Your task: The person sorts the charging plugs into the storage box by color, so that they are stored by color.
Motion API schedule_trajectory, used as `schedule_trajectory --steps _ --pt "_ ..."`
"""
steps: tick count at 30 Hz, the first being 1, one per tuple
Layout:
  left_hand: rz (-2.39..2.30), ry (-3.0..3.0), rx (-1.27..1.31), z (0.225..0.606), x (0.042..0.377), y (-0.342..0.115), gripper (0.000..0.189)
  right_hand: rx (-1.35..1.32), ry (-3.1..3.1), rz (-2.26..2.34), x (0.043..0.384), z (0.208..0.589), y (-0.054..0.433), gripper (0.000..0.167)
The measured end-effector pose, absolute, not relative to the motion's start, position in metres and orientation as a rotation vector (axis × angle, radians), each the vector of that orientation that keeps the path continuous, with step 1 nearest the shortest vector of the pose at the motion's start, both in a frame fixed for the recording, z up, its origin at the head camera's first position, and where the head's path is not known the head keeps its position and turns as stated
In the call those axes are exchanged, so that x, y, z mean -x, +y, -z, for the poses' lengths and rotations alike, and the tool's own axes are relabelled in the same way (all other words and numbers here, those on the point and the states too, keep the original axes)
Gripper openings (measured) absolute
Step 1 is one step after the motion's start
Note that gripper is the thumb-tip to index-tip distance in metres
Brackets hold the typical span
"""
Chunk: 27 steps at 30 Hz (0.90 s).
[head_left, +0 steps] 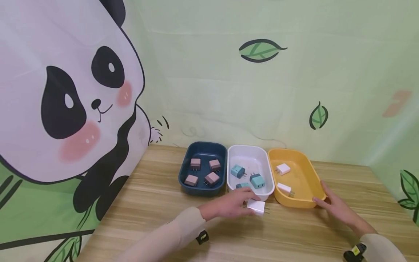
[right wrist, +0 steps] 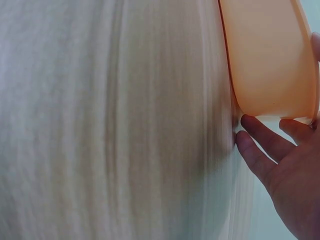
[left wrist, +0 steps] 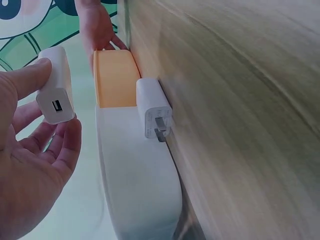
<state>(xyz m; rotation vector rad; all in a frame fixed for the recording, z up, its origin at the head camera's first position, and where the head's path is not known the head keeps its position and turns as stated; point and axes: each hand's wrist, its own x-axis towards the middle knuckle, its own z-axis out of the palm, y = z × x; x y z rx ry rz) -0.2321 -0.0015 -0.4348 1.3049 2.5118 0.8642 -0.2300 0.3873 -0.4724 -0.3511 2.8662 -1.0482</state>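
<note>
My left hand (head_left: 229,203) pinches a white USB charger (head_left: 256,207) by its sides, in front of the white bin (head_left: 231,185). In the left wrist view this charger (left wrist: 54,90) turns its USB port to the camera. A second white charger (left wrist: 154,107) with flat prongs lies on the table beside the white bin; in the head view the hand and held charger largely cover it. My right hand (head_left: 338,207) touches the near right corner of the yellow bin (head_left: 296,203); in the right wrist view its fingers (right wrist: 270,140) lie fairly straight against the outer wall.
Inside the yellow bin are two white chargers (head_left: 283,169). Several teal chargers (head_left: 257,180) lie in the white bin. At the left of the row, a dark blue bin (head_left: 182,178) contains several pink chargers (head_left: 195,163). Behind the wooden table (head_left: 157,182) hangs a printed backdrop (head_left: 203,102).
</note>
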Motion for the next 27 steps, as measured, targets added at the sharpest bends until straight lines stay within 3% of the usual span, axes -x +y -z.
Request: schedule_trajectory --steps 27 --pt "-0.832 2.557 -1.293 0.4247 0.2374 0.0068 0.041 0.339 2.871 1.049 0.2290 0.4726 0.3861 0.084"
